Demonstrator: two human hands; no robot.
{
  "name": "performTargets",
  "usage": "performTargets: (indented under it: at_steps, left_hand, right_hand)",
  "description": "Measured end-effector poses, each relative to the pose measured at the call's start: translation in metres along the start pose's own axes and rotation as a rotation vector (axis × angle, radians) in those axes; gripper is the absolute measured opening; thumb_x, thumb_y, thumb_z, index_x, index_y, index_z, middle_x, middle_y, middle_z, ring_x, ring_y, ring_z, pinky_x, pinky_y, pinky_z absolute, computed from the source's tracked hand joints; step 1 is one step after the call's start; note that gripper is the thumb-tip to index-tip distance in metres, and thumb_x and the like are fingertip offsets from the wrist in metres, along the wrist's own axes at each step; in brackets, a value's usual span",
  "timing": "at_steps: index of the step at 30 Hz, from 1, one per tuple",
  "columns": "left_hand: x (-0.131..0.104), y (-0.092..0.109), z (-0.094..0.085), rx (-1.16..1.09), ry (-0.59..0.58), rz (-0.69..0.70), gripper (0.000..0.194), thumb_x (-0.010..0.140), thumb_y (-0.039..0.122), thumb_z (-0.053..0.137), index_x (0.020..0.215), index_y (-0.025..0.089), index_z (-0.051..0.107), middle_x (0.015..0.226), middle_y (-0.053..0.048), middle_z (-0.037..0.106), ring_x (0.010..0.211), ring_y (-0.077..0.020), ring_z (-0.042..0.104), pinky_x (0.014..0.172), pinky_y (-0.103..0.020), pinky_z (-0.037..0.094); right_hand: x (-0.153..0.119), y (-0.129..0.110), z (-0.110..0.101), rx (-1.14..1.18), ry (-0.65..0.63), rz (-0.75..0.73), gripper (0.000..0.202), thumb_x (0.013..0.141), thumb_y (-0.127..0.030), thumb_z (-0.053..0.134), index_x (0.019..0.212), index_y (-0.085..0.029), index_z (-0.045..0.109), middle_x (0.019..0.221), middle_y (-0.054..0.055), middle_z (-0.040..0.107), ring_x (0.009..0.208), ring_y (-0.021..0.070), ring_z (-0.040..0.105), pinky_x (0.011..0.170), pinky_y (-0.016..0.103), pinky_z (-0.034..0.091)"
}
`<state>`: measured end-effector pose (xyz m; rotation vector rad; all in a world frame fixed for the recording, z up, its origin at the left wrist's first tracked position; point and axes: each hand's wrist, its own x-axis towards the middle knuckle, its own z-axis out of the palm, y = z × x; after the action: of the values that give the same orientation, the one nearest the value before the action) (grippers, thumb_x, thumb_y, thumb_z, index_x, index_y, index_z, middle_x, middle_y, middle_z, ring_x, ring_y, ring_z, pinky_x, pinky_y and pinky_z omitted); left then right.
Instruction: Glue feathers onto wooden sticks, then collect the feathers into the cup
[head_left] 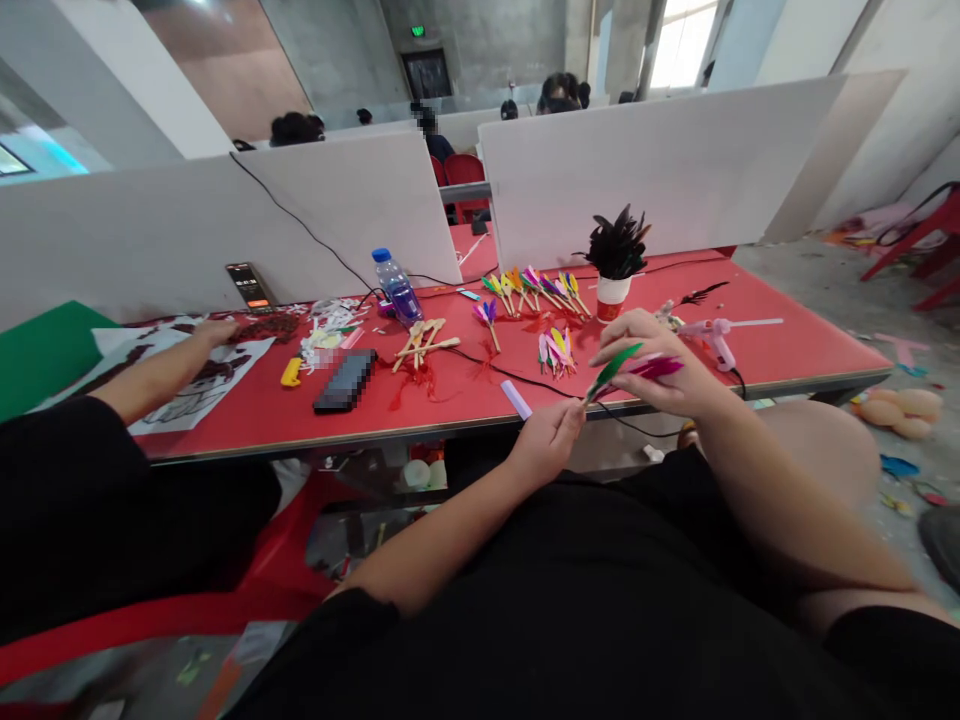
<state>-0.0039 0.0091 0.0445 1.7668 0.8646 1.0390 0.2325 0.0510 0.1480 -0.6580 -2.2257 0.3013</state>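
Observation:
My left hand (551,435) pinches the lower end of a feather bundle, held over the front edge of the red table (465,400). A green feather (616,370) and a magenta feather (651,367) fan out from it. My right hand (664,370) curls around the feathers from above, its fingertips near the green one; part of the bundle is hidden by it. Beyond lie small pink and yellow feathers (556,352), a row of colourful feathered sticks (536,290) and a purple feathered stick (487,318). A paper cup (612,298) of black feathers (616,243) stands behind.
A pink glue gun (716,342) lies at right. Wooden sticks with red tassels (422,345), a blue-capped bottle (399,287), a black phone (346,380) and a yellow cutter (291,372) are to the left. A co-worker's arm (161,370) reaches over printed paper. White panels (622,185) border the back.

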Motion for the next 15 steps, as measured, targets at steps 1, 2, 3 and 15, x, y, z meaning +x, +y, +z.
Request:
performTargets:
  at_steps: [1, 2, 3, 15]
  left_hand:
    - [-0.001, 0.003, -0.003, 0.020, -0.002, 0.002, 0.066, 0.113, 0.078, 0.036, 0.080, 0.023, 0.051, 0.072, 0.000, 0.051, 0.066, -0.0172, 0.047, 0.067, -0.032, 0.034]
    - [-0.001, 0.006, -0.006, 0.040, -0.002, 0.002, 0.064, 0.114, 0.076, 0.035, 0.079, 0.024, 0.050, 0.072, -0.001, 0.052, 0.067, -0.0178, 0.047, 0.067, -0.032, 0.034]
    - [-0.001, 0.009, -0.008, 0.069, -0.002, 0.000, 0.062, 0.115, 0.073, 0.035, 0.079, 0.024, 0.049, 0.072, -0.001, 0.052, 0.067, -0.0185, 0.048, 0.067, -0.032, 0.034]
    - [0.004, 0.029, -0.011, 0.775, -0.015, -0.111, 0.042, 0.118, 0.051, 0.044, 0.104, 0.022, 0.071, 0.088, -0.009, 0.069, 0.079, -0.0277, 0.063, 0.076, -0.032, 0.036]
  right_hand:
    - [-0.001, 0.004, -0.010, 0.005, -0.026, 0.015, 0.050, 0.103, -0.073, 0.070, 0.123, -0.029, 0.081, 0.123, 0.010, 0.078, 0.117, 0.0328, 0.071, 0.108, 0.050, 0.056]
    - [-0.003, 0.006, -0.020, 0.007, -0.059, 0.038, 0.059, 0.098, -0.078, 0.073, 0.129, -0.028, 0.078, 0.122, 0.010, 0.077, 0.114, 0.0324, 0.072, 0.104, 0.048, 0.057]
    - [-0.005, 0.006, -0.032, -0.004, -0.081, 0.063, 0.067, 0.095, -0.082, 0.074, 0.134, -0.028, 0.075, 0.122, 0.010, 0.077, 0.110, 0.0316, 0.072, 0.100, 0.046, 0.059]
    - [-0.020, -0.002, -0.003, -0.589, -0.459, 0.251, 0.030, 0.098, -0.049, 0.082, 0.109, -0.021, 0.081, 0.097, 0.015, 0.081, 0.110, 0.0405, 0.076, 0.107, 0.055, 0.051]
